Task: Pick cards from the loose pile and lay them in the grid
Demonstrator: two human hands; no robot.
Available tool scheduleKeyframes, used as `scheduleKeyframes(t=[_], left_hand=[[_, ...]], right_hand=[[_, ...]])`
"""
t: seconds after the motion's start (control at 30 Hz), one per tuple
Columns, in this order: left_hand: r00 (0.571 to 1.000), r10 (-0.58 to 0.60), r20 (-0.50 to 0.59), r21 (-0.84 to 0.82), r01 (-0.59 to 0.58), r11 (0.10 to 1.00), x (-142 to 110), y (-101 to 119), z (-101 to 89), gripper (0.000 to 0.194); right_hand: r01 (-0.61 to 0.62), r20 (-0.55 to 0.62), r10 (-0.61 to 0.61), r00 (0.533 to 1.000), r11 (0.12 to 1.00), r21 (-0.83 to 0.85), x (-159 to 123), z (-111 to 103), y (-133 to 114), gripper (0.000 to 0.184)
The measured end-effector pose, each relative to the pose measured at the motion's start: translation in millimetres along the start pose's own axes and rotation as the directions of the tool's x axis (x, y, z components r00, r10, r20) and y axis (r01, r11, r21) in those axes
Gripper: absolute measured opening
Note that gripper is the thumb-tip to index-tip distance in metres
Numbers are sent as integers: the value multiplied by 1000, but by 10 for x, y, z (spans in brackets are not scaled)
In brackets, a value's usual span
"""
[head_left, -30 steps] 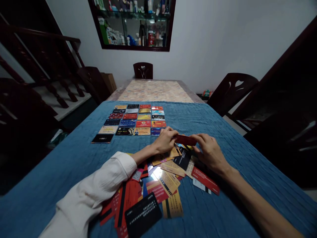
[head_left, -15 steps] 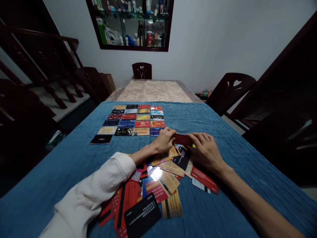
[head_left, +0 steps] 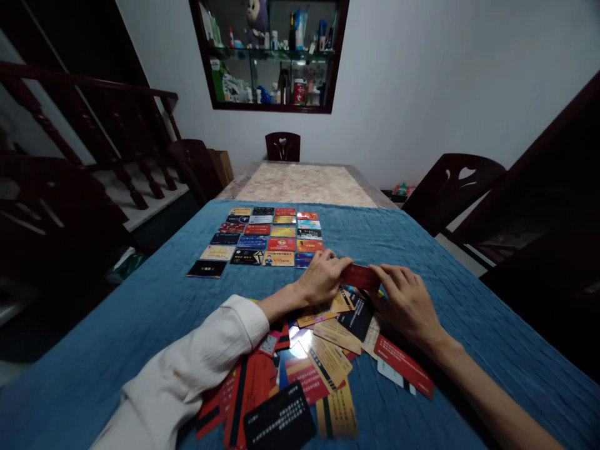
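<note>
A dark red card (head_left: 360,277) is held between both hands, above the far end of a loose card heap. My left hand (head_left: 323,276) pinches its left end and my right hand (head_left: 407,299) grips its right end. Beneath and in front of them lies the heap of overlapping cards, among them a black card (head_left: 280,420), a tan card (head_left: 329,359) and a red card (head_left: 404,362). Beyond my left hand, several cards lie face up in neat rows, with a black card (head_left: 206,269) at the near left corner. My left forearm hides part of the heap.
A blue cloth (head_left: 140,325) covers the near part of the table; its far end shows a patterned top (head_left: 304,181). Dark wooden chairs stand at the far end (head_left: 283,147) and on both sides. A glass-shelved cabinet (head_left: 272,109) is set in the wall.
The camera view has tilted up and turned slightly left, so everything sits lower and further right. Both hands keep hold of the dark red card, with little other change.
</note>
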State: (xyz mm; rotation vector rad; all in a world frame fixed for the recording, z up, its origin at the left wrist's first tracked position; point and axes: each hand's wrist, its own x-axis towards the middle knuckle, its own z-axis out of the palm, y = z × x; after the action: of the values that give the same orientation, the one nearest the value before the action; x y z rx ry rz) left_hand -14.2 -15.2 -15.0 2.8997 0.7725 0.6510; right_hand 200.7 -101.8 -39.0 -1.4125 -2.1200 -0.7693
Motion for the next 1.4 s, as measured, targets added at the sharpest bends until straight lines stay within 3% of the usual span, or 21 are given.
scheduleKeyframes(t=[0.3,0.7,1.03,1.4], left_hand=[[996,78,-39,187,-70,980,-38,14,-7,52],[989,149,20,305,-148,941,-22,1,-186,34],[993,95,72,291,-112,950,-9,-166,-359,35],[994,-53,98,319,19,948,-36,-503,-645,32]], right_hand=[[23,-49,-23,999,1000,-10,-7,6,60,43],[104,-57,-101,993,994,44,96,29,83,46],[152,-13,-151,988,980,131,269,127,148,47],[215,35,-235,971,930,297,882,353,193,48]])
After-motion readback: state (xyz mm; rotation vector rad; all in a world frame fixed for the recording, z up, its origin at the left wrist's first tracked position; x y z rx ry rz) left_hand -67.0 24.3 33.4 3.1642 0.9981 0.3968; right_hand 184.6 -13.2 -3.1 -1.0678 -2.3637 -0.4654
